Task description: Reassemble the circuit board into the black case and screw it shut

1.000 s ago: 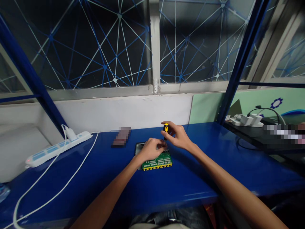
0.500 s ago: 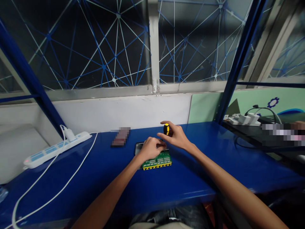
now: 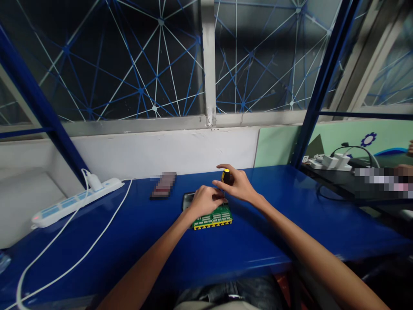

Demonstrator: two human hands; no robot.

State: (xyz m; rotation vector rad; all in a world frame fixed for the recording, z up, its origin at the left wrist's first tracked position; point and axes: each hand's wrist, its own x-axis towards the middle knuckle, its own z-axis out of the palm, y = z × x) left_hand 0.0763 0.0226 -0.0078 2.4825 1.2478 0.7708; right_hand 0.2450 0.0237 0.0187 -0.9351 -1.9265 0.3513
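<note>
A green circuit board (image 3: 215,218) with yellow connectors along its near edge lies on the blue table (image 3: 264,232). My left hand (image 3: 204,201) rests on the board's far part with its fingers curled, pressing it down. My right hand (image 3: 238,185) grips the black and yellow handle of a screwdriver (image 3: 226,176), held upright over the board's far right corner. The screwdriver's tip is hidden behind my fingers. A dark flat phone-like thing (image 3: 187,199) lies partly under the board and my left hand.
A white power strip (image 3: 74,202) with a plugged charger and white cable (image 3: 64,254) lies at the left. A blurred small object (image 3: 163,185) sits near the wall. A black shelf at the right carries white adapters (image 3: 329,162). A window and blue posts stand behind the table.
My right hand has twisted slightly on the screwdriver handle and sunk a little. My left hand and the board have stayed in place.
</note>
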